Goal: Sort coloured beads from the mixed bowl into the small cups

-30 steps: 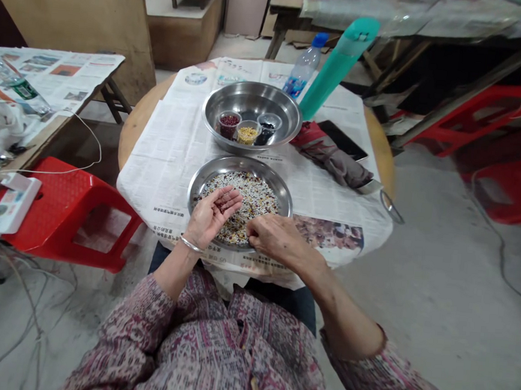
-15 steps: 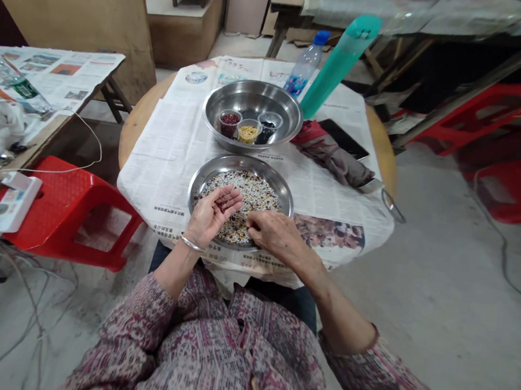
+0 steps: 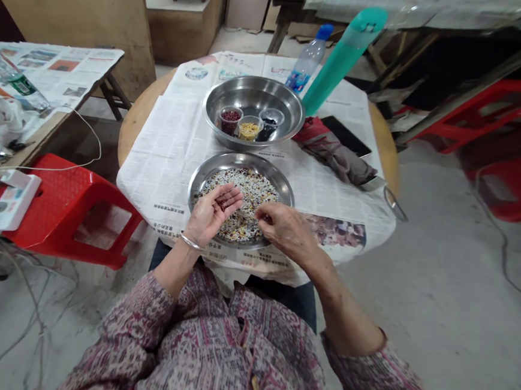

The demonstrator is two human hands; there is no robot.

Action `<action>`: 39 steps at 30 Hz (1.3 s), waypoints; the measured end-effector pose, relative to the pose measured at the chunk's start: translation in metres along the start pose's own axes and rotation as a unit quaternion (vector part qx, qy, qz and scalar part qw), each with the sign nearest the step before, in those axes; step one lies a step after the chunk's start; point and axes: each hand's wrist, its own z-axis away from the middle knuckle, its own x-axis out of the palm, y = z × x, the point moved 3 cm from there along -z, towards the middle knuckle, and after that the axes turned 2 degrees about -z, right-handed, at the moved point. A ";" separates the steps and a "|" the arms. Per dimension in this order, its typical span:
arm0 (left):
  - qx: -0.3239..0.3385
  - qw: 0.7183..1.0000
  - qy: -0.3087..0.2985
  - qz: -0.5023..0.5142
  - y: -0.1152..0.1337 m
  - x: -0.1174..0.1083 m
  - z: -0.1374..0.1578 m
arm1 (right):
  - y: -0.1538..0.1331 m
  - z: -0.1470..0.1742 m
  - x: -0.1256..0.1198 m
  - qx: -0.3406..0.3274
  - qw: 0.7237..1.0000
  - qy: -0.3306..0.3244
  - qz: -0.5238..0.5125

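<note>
A small heap of dark red beans (image 3: pixel 220 204) is cradled in the upturned, cupped palm of the left hand (image 3: pixel 211 215), whose fingers are curled loosely around it rather than clenched, over the near left part of a shallow steel pan (image 3: pixel 284 188). The pan is filled with a flat layer of mixed grains (image 3: pixel 254 190), white, yellow, dark and red together. The right hand (image 3: pixel 285 228) is held just over the near right edge of that layer, palm down, its fingertips drawn together in a pinch; whether anything is caught between them cannot be told. The two hands are kept near each other, not touching. The beans are too small for any direction or long axis to be made out. Just beyond the pan, a deeper steel bowl (image 3: pixel 254 93) is set, and three small clear cups are stood in it side by side: one with red beans (image 3: pixel 230 117), one with yellow grains (image 3: pixel 248 129), one with black beans (image 3: pixel 268 124). Both vessels are placed on newspaper (image 3: pixel 175 134) spread over a round table (image 3: pixel 133 125). Behind the bowl a plastic water bottle (image 3: pixel 308 59) and a tall teal flask (image 3: pixel 341 57) are seen, and a folded umbrella (image 3: pixel 336 156) is laid to the right.
</note>
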 end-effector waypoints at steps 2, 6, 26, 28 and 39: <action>0.001 1.000 0.001 0.001 0.000 0.000 0.000 | -0.003 0.001 0.002 -0.004 0.999 -0.026 0.027; -0.001 1.000 0.000 0.002 -0.001 -0.001 0.000 | -0.007 0.004 0.007 -0.005 0.992 -0.072 0.108; -0.004 1.000 0.002 0.006 -0.001 0.000 0.000 | -0.005 0.000 0.010 0.003 0.996 -0.042 0.081; -0.001 1.000 0.001 0.005 -0.001 0.000 0.000 | -0.004 -0.001 0.007 0.010 0.998 -0.033 0.055; -0.004 1.000 -0.002 -0.001 -0.001 -0.001 -0.001 | 0.001 -0.002 0.003 0.016 0.992 0.012 -0.126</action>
